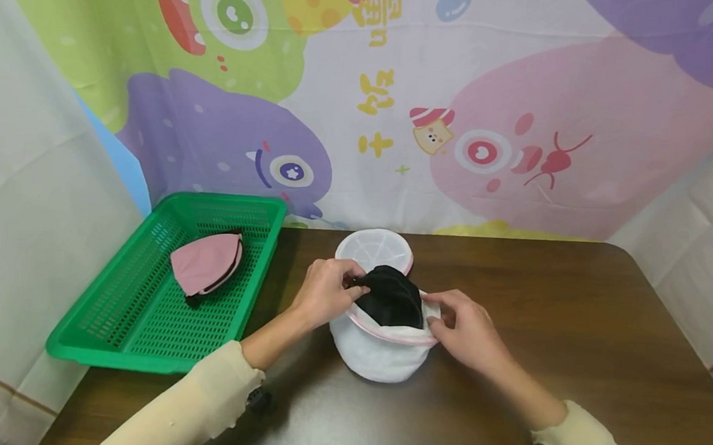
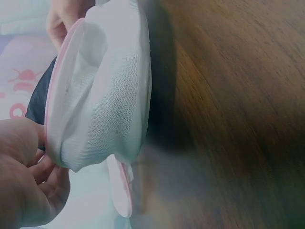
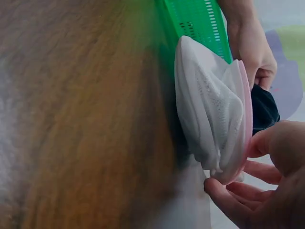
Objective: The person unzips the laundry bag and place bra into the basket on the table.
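A white mesh laundry bag (image 1: 378, 355) with a pink-edged round rim stands on the table, its round lid (image 1: 375, 248) folded back behind it. In its mouth sits a rounded, cup-shaped piece of black cloth (image 1: 391, 297), bulging above the rim. My left hand (image 1: 327, 293) pinches the black cloth at its left edge, right beside the rim. On the opposite side my right hand (image 1: 467, 327) grips the bag's rim between thumb and fingers. The mesh wall (image 3: 209, 105) looks creased in the right wrist view. The lower part of the black cloth is hidden inside the bag.
To the left stands a green perforated plastic basket (image 1: 154, 363), holding a folded pink cloth piece (image 1: 207, 260) with black edging. The brown wooden table (image 1: 574, 300) meets a cartoon-printed curtain (image 1: 384, 183) at the back.
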### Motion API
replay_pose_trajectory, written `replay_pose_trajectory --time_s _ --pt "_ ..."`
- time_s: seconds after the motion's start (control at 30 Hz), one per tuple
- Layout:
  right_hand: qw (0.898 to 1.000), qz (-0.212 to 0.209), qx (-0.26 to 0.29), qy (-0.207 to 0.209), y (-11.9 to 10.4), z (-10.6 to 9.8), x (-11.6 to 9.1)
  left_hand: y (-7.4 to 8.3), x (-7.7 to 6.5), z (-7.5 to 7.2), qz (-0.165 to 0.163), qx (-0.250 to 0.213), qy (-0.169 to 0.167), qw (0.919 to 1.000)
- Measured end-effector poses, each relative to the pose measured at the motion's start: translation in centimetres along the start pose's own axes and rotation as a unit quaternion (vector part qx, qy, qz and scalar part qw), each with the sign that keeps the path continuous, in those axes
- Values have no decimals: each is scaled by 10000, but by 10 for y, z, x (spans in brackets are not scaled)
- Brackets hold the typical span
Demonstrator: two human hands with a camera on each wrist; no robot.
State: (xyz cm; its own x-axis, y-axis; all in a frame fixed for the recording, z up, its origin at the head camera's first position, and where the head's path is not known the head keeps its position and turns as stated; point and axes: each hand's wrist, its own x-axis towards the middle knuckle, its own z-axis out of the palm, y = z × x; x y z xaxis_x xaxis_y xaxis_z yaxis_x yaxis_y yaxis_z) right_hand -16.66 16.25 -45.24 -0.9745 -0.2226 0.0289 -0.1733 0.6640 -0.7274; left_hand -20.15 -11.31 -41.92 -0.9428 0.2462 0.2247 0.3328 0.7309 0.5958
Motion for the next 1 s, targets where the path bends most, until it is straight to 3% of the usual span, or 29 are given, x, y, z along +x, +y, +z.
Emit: replay_pose_trajectory --time_s 0.3,0.4,0.47,0.63,0.7,0.83,1.0 --pt "9974 -523 -390 -291 0 1 5 -2 0 1 2 207 -307 9993" --pt "9959 -674 -475 -373 5 6 7 -3 0 4 21 293 -354 9989" --pt "9950 -794 -538 -275 21 16 14 -4 0 5 28 353 -393 9986" --pt "9957 -699 -550 -251 21 20 18 -3 -1 8 -45 522 -487 9974" --pt "9967 -542 -485 -353 4 12 12 -2 -1 8 -78 596 -531 9968" --pt "9967 -453 -556 -387 -4 11 10 -2 -1 9 -72 687 -615 9957" --pt "9961 -482 -603 -424 -5 12 9 -4 -2 10 124 686 -432 9966"
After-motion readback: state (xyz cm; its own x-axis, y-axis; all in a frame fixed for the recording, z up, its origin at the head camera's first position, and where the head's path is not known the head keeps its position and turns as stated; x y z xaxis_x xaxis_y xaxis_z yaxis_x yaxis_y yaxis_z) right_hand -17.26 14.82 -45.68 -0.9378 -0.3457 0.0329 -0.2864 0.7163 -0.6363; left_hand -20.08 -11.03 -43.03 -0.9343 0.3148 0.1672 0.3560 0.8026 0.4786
